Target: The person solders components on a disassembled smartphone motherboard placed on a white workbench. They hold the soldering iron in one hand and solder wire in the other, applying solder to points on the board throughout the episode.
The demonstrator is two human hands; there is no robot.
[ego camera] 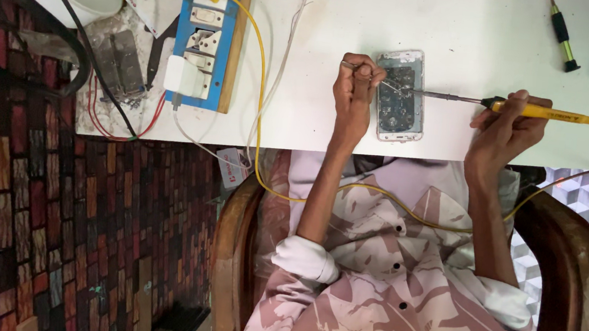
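I'm mid-soldering: my right hand grips the iron, tip on the opened phone between hands; my left hand pinches tweezers there. Next needs steady contact.

Colours and patterns around the two hands

The right hand holds a yellow soldering iron with a yellow cord; the left hand pinches silvery tweezers over a white-framed opened phone with dark grey insides. Beneath both hands lies a white table. Left of the left hand sits a blue switchboard with white switches. Below the hands shows a pale pink and brown patched shirt; far left, a red and brown brick-patterned floor.
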